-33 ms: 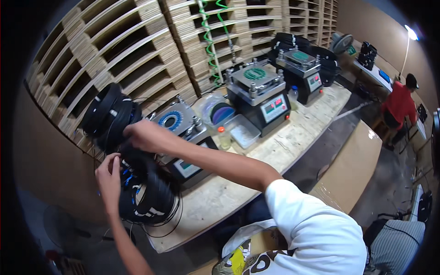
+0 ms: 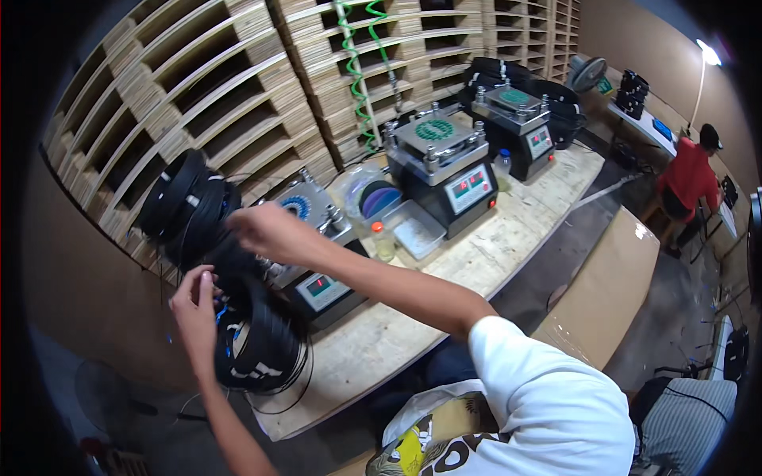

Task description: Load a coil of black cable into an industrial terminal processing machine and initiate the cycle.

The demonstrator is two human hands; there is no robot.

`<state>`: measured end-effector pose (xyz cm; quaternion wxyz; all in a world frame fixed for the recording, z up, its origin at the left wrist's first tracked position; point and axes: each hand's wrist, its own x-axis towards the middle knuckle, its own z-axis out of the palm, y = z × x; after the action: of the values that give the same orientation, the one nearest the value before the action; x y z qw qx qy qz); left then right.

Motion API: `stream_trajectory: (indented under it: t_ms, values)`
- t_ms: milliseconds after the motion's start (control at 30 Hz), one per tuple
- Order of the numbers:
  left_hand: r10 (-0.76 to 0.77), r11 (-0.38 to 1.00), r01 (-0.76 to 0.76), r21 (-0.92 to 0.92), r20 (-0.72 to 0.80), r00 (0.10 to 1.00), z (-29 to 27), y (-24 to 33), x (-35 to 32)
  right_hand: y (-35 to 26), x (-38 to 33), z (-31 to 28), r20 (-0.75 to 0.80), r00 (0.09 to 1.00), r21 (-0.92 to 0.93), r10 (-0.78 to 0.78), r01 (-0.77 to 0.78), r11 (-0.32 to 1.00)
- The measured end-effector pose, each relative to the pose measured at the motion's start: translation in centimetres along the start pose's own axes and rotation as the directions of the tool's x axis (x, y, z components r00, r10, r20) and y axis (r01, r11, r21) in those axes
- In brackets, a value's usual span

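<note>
My left hand is above the near stack of black cable coils, its thumb and fingers closed together. To its right and a little farther off is my right hand, in front of the nearest polishing machine. The right fingers are bunched and slightly blurred. Whatever either hand pinches is too thin or hidden to make out. Blue-tipped cable ends show at the near stack, beside my left hand. Behind both hands stands another stack of black cable coils.
Two more polishing machines stand along the wooden table. Between machines are an orange-capped bottle, a clear tray and round discs. Wooden pallets rise behind. A person in red is at the far right.
My right hand has shifted slightly right and now covers part of the nearest machine's blue ring. A red digit shows on that machine's display. The whole view has shifted slightly.
</note>
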<state>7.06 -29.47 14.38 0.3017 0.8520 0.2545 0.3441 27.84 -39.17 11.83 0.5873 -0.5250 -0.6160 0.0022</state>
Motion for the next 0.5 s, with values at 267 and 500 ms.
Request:
stream_trajectory:
  t_ms: [267,500]
  values:
    - [0.058,0.703,0.215,-0.678,0.356,0.933,25.6,9.1,-4.0,-0.5,-20.5,-22.5,-0.441,0.771,0.170,0.458,-0.430,0.887]
    - [0.431,0.817,0.298,-0.493,0.866,0.253,40.7,18.6,-0.9,0.0,-29.6,-33.4,-0.627,0.522,0.177,0.579,-0.628,0.758]
